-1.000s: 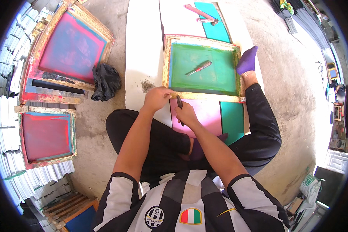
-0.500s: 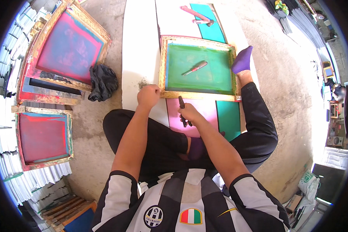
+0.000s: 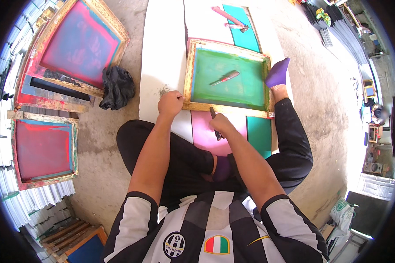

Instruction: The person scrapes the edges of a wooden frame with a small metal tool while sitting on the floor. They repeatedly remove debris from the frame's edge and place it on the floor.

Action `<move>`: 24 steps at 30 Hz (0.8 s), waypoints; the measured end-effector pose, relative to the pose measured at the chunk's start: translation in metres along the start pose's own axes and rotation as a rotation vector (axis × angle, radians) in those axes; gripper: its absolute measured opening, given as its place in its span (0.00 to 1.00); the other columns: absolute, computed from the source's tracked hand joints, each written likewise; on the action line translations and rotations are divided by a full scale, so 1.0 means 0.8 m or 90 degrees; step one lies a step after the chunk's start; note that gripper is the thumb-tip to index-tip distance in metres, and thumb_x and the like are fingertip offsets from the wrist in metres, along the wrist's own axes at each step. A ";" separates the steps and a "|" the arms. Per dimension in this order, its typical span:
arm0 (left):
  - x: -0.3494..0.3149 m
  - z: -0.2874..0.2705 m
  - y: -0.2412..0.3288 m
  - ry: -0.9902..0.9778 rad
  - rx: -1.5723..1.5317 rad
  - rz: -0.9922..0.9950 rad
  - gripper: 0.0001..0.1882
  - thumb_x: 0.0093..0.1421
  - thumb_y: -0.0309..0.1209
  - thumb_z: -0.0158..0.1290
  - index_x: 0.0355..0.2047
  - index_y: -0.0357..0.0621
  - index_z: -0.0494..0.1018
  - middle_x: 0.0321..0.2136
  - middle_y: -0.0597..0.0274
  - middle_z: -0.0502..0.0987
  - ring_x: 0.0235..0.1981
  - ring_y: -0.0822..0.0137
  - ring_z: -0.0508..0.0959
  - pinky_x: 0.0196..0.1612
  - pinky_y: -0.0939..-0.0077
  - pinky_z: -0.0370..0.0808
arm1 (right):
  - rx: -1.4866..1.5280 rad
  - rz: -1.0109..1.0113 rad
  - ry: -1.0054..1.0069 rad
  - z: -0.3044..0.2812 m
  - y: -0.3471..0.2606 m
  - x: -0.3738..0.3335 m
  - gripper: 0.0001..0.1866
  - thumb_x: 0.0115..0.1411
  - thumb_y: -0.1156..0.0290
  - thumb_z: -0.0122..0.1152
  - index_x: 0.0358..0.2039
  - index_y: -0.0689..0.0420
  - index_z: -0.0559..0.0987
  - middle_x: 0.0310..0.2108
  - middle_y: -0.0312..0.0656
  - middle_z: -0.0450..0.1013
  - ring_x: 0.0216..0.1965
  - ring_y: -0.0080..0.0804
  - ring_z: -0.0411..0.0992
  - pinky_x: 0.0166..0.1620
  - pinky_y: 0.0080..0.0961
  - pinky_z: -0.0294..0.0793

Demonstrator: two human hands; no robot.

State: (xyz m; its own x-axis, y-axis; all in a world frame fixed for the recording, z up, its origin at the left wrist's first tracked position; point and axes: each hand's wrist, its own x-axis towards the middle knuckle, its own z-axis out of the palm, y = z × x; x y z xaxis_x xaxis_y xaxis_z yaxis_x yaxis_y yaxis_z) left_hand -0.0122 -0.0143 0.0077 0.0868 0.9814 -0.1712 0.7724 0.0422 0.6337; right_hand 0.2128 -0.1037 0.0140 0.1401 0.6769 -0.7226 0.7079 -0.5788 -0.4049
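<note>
A wooden screen-printing frame [image 3: 206,107] with green mesh [image 3: 213,92] lies in front of me, slightly turned. On its mesh rests a screwdriver [image 3: 229,76] with a clear and red handle. My right hand [image 3: 223,125] grips dark-handled pliers [image 3: 213,113], their head against or just by the frame's near edge; the jaws are too small to make out. My left hand [image 3: 170,104] is closed at the frame's near left corner, and whatever its fingers hold is hidden. My foot in a purple sock [image 3: 277,73] presses against the frame's right side.
Beyond the frame, a hammer [image 3: 237,23] and another clear-handled tool lie on a teal strip [image 3: 245,38]. To the left stand more printing frames [image 3: 81,44], a red-meshed frame [image 3: 44,149] and a crumpled black bag [image 3: 117,88]. White sheets are stacked behind them.
My right hand with the pliers has shifted slightly right along the frame's near edge. The frame appears a little more turned. My left hand stays closed at the corner.
</note>
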 end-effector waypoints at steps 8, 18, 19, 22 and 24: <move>0.003 0.001 0.006 -0.003 -0.021 0.004 0.11 0.59 0.39 0.62 0.35 0.47 0.86 0.33 0.51 0.85 0.37 0.48 0.84 0.42 0.54 0.80 | 0.024 0.028 -0.051 -0.019 -0.005 0.008 0.15 0.55 0.73 0.52 0.37 0.72 0.77 0.23 0.53 0.76 0.20 0.44 0.77 0.20 0.45 0.73; 0.011 -0.009 0.013 -0.060 0.112 -0.175 0.12 0.62 0.38 0.57 0.41 0.50 0.86 0.42 0.48 0.85 0.44 0.47 0.86 0.46 0.53 0.82 | -0.009 0.032 -0.041 -0.025 -0.011 -0.008 0.20 0.60 0.74 0.47 0.47 0.75 0.75 0.23 0.52 0.78 0.18 0.40 0.78 0.20 0.40 0.78; 0.014 -0.009 0.009 -0.060 0.121 -0.192 0.13 0.62 0.38 0.57 0.42 0.49 0.85 0.43 0.47 0.85 0.45 0.46 0.85 0.46 0.53 0.82 | -0.015 0.038 -0.030 -0.021 -0.015 -0.013 0.21 0.60 0.74 0.47 0.49 0.75 0.75 0.23 0.52 0.79 0.18 0.40 0.78 0.20 0.40 0.79; 0.015 -0.008 0.002 -0.048 0.126 -0.220 0.14 0.63 0.39 0.57 0.42 0.47 0.85 0.44 0.47 0.85 0.46 0.46 0.85 0.47 0.53 0.82 | -0.017 0.048 -0.018 -0.023 -0.031 -0.033 0.23 0.60 0.73 0.49 0.54 0.70 0.77 0.27 0.53 0.81 0.21 0.42 0.80 0.25 0.40 0.80; 0.016 -0.005 0.000 -0.039 0.126 -0.239 0.14 0.62 0.40 0.57 0.42 0.49 0.85 0.44 0.48 0.85 0.46 0.46 0.85 0.48 0.53 0.82 | -0.017 0.071 -0.002 -0.022 -0.033 -0.034 0.23 0.60 0.72 0.50 0.53 0.67 0.78 0.31 0.55 0.82 0.24 0.44 0.82 0.30 0.43 0.83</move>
State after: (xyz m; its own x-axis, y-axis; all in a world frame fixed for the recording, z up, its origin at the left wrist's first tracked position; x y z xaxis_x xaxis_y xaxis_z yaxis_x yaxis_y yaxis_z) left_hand -0.0132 -0.0011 0.0085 -0.1900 0.8917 -0.4108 0.8628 0.3513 0.3636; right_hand 0.2025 -0.0993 0.0539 0.2169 0.6068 -0.7647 0.7065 -0.6382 -0.3060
